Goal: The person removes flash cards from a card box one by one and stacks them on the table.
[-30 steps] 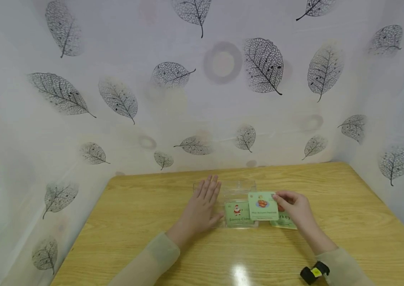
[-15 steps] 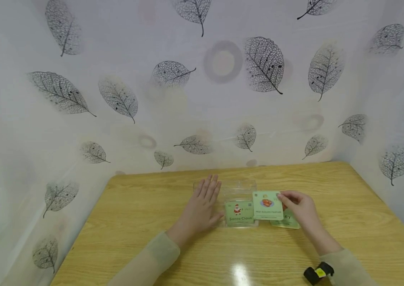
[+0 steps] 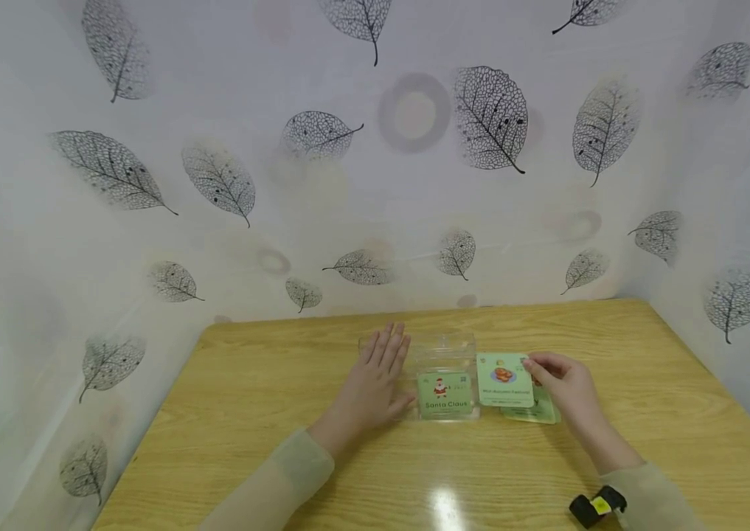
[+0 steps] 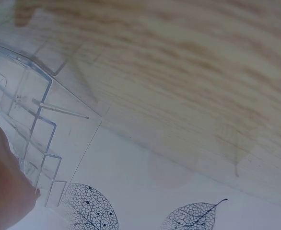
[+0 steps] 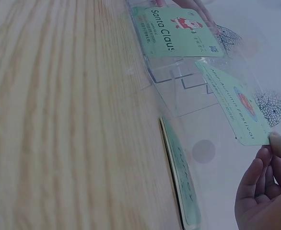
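Note:
Between thumb and fingers my right hand pinches the upper right corner of a green Mid-Autumn Festival card. That card hangs over part of a small stack of green cards on the table; the right wrist view reads "turkey" on the top one. A clear stepped plastic card holder stands just left of it, with a green Santa Claus card in its front. My left hand lies with straight fingers against the holder's left part. In the left wrist view the holder's steps show beside the hand.
A wooden table lies under everything, its back edge meeting a white curtain printed with dark leaves. A black band with a yellow mark sits at the right wrist.
My right hand has moved to the right with the Mid-Autumn Festival card, uncovering the whole Santa Claus card and covering more of the stack. The left hand stays put.

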Motion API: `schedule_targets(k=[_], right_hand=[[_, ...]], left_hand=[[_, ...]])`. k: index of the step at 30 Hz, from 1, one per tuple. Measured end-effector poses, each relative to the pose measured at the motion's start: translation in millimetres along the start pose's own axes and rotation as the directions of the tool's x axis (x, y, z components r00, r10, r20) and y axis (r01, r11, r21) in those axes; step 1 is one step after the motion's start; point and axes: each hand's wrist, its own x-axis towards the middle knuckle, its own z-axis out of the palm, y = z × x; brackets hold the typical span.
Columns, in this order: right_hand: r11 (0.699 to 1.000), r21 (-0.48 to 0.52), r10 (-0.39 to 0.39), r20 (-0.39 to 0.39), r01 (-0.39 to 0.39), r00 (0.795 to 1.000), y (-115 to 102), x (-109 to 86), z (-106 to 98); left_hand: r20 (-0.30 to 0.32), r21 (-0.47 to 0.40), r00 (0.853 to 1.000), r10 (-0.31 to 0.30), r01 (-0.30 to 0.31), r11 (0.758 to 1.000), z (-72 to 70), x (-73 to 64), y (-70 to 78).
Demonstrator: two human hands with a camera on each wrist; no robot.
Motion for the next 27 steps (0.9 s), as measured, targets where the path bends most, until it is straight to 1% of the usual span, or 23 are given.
schedule_targets(k=[3, 12, 19, 24, 27], right_hand=[[1.0, -0.003, 0.009, -0.003, -0.009, 1.0, 0.9, 0.2, -1.9], [0.998, -0.057, 0.021, -0.024, -0.022, 1.0, 6.3, 1.3, -7.8], [0.999, -0.032, 0.016, -0.017, -0.017, 1.0, 11.4, 0.4, -11.2], [0.999, -0.048, 0.016, -0.037, -0.018, 0.999, 14.2, 1.0, -13.2], [0.999, -0.04, 0.021, -0.04, -0.023, 0.999, 15.7, 1.2, -14.4]], left_hand=[[-0.003, 0.0, 1.0, 0.002, -0.002, 1.0, 0.1, -0.2, 0.0], [-0.002, 0.0, 1.0, 0.001, -0.001, 1.0, -0.7, -0.4, 0.1], [-0.003, -0.005, 1.0, 0.002, -0.002, 1.0, 0.5, -0.7, 0.0], [-0.006, 0.012, 1.0, 0.007, -0.007, 1.0, 0.2, -0.6, -0.4], [-0.007, 0.009, 1.0, 0.008, -0.008, 1.0, 0.5, -0.4, -0.9]])
